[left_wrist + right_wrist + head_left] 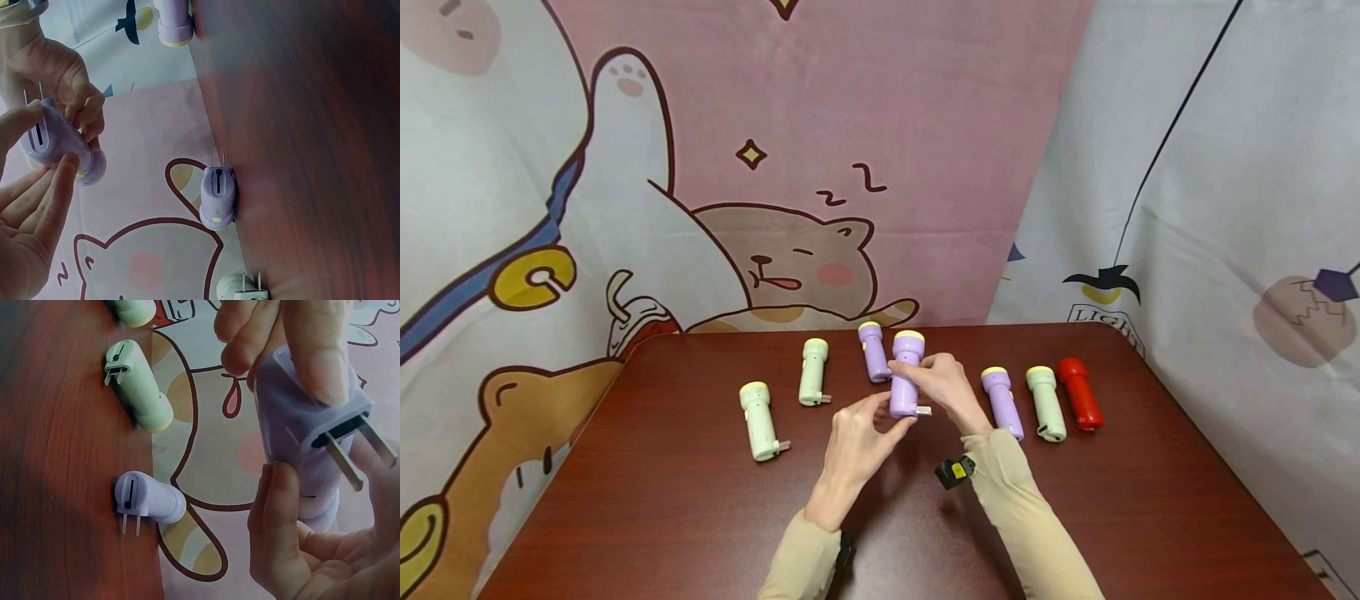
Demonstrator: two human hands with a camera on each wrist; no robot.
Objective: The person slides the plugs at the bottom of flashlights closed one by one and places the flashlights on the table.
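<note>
A purple flashlight (904,402) with a yellow rim is held up above the table, lens end pointing away from me. Its two metal plug prongs (345,462) are folded out from the tail end. My right hand (947,387) grips the flashlight around the body. With thumb and fingers, my left hand (859,442) pinches the tail end; in the left wrist view its thumb presses beside the prongs and slot. Just behind lies another purple flashlight (873,354), with its prongs (131,524) also out.
On the brown table (700,517), two pale green flashlights (812,375) with prongs out lie to the left. To the right a purple flashlight (1003,406), a green flashlight (1047,406) and a red flashlight (1080,396) lie in a row. A printed cloth (955,167) hangs behind.
</note>
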